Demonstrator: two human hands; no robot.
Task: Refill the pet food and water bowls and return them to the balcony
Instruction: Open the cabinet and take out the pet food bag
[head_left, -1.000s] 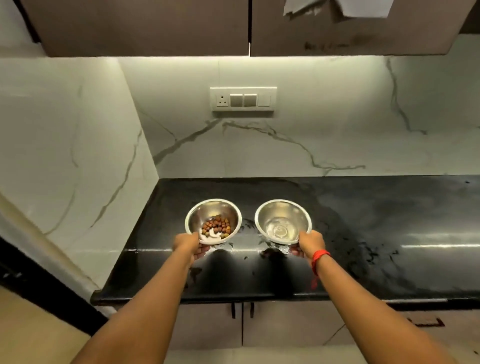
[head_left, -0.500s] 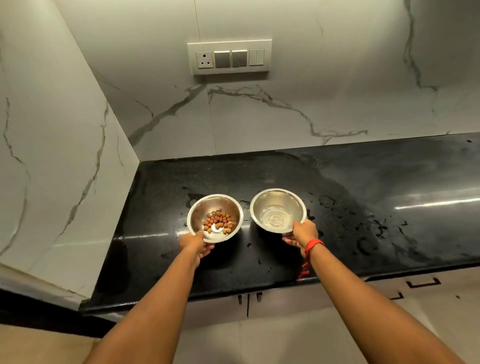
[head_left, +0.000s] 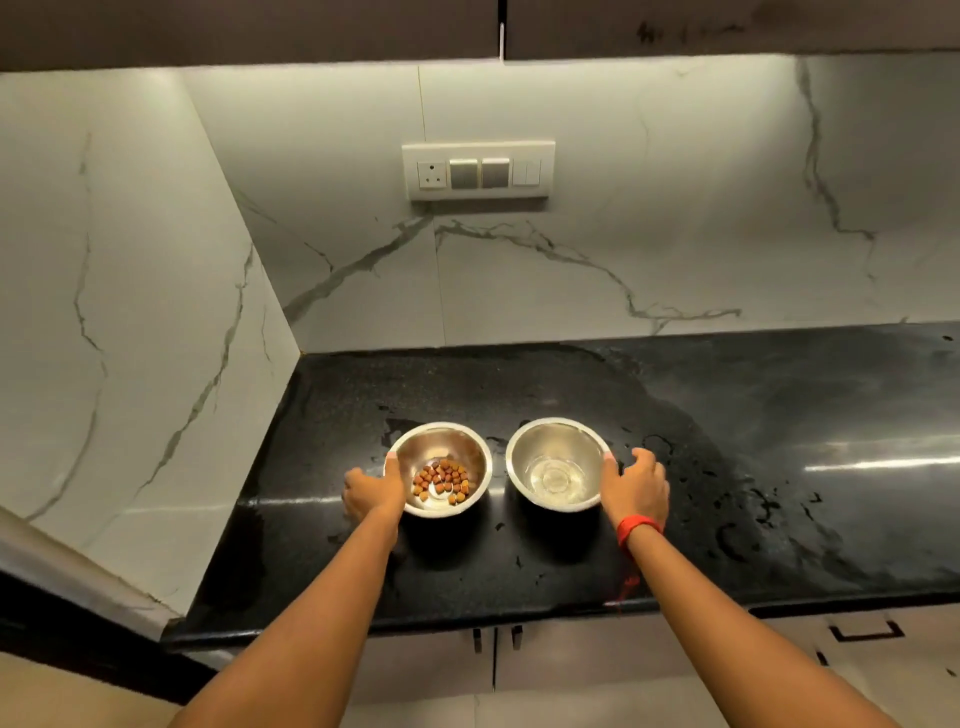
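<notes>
The food bowl (head_left: 447, 439), polished steel with a thin scatter of kibble (head_left: 441, 480), is sitting on the wet black countertop (head_left: 571, 566). The water bowl (head_left: 558, 436) is standing just beside it, not touching, and holding a shallow pool of clear water. Both are looking rigid, light and slick, so the rim is seeming the surest hold, and the water is calling for a level carry. The left hand (head_left: 371, 493) is gripping the food bowl's left rim, thumb on the lip. The right hand (head_left: 636, 488), above a red wristband (head_left: 638, 530), is gripping the water bowl's right rim likewise.
</notes>
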